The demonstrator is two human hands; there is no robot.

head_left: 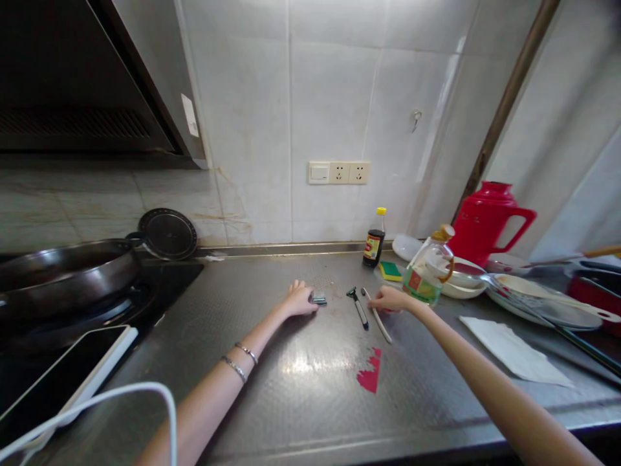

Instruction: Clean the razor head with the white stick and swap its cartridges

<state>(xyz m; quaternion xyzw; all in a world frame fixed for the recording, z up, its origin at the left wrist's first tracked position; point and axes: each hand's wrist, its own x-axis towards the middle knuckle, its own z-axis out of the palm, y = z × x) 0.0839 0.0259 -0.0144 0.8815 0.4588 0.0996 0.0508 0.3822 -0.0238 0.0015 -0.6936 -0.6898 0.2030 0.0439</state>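
Observation:
My left hand (299,299) rests on the steel counter, its fingers closed at a small grey-green piece (319,300) that lies at the fingertips. My right hand (391,299) is closed too, thumb and finger pinching a thin, slightly curved white stick (382,325) near its upper end. Between the hands lies a razor (359,309) with a dark green head and a black and silver handle; neither hand touches it. Nearer the front edge, a torn pink-red patch (370,371) lies flat on the counter.
Behind stand a dark sauce bottle (374,239), a sponge (390,271), an oil bottle (427,268) and a red thermos (485,223). Plates (577,315) and a white napkin (514,349) lie right. A pan (72,268) and a phone (63,375) with a white cable (145,387) are left.

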